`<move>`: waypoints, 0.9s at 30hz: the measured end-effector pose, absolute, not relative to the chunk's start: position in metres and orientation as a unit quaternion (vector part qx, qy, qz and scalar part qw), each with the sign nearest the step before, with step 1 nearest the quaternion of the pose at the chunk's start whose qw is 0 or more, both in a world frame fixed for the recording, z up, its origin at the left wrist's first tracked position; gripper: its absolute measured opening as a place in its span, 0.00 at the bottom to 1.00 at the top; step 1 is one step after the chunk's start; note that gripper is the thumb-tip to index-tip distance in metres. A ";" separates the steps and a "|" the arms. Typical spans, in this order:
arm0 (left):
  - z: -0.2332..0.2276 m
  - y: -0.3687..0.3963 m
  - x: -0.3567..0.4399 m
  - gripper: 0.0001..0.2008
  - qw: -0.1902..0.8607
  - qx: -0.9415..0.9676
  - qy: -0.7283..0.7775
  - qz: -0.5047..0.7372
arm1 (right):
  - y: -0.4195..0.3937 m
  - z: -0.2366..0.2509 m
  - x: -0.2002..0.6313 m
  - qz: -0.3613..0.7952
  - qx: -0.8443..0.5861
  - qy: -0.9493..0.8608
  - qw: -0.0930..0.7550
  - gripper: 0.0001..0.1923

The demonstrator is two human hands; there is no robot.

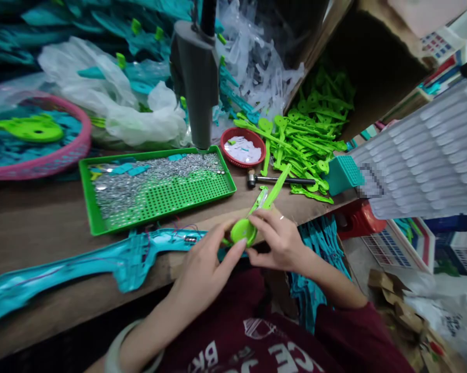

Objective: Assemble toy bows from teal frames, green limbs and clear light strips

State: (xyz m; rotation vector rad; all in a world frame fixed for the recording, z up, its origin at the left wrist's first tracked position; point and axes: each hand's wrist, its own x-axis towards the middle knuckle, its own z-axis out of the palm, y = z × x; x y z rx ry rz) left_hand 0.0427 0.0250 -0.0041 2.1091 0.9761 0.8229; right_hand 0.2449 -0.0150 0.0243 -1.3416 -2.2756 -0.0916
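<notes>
A bright green plastic part (256, 210) with a round head and a long handle lies over the table's front edge. My left hand (206, 269) pinches its round head from the left. My right hand (280, 241) grips the same head from the right, fingers on top. The handle points away toward a pile of like green parts (307, 134). A long teal plastic piece (101, 261) with wires lies along the table edge to the left of my hands.
A green perforated tray (155, 186) holds several small metal bits. Behind it stand a grey press (196, 77), a small red bowl (244, 147) and a hammer (276, 180). A pink basket (34, 140) sits far left. Stacked white trays (427, 155) are at the right.
</notes>
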 end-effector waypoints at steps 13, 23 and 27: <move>-0.063 0.025 0.025 0.34 0.163 0.876 0.299 0.341 | 0.020 0.012 0.244 0.173 -0.468 -0.866 0.018 0.26; -0.065 0.028 0.023 0.22 0.153 0.888 0.286 0.326 | 0.019 0.015 0.241 0.168 -0.460 -0.872 -0.002 0.24; -0.066 0.028 0.024 0.21 0.176 0.879 0.293 0.333 | 0.020 0.012 0.240 0.165 -0.462 -0.871 -0.009 0.24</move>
